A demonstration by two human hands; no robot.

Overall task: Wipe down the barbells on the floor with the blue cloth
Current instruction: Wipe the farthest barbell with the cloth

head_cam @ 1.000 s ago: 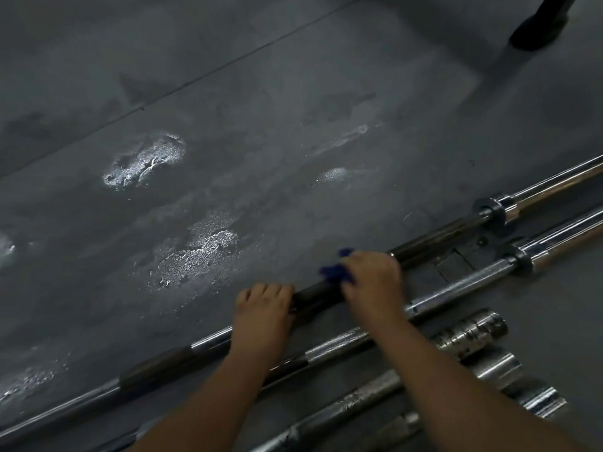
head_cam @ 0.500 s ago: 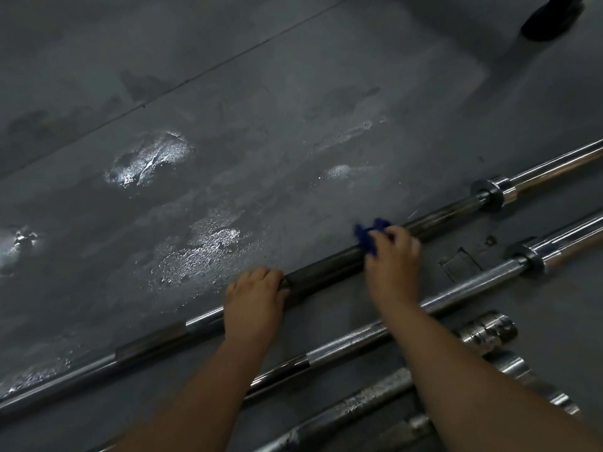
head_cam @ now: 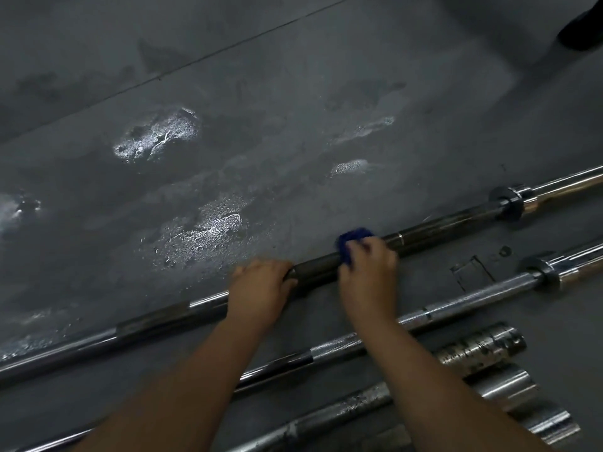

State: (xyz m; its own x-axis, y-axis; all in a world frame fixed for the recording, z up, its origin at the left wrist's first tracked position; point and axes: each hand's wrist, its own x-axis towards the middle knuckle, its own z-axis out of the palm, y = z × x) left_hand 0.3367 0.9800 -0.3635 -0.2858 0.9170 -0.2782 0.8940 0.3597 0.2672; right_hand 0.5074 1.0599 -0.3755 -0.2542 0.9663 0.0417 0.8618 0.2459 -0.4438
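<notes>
fingers (head_cam: 360,248) pinching blue cloth (head_cam: 354,235), right hand (head_cam: 368,278) over barbell (head_cam: 450,224), left hand (head_cam: 259,291) gripping it

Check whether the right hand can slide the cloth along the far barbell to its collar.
Probably yes: the right hand holds the blue cloth on the far barbell, and the shaft from there to the collar lies bare. The left hand grips it on the other side.
</notes>
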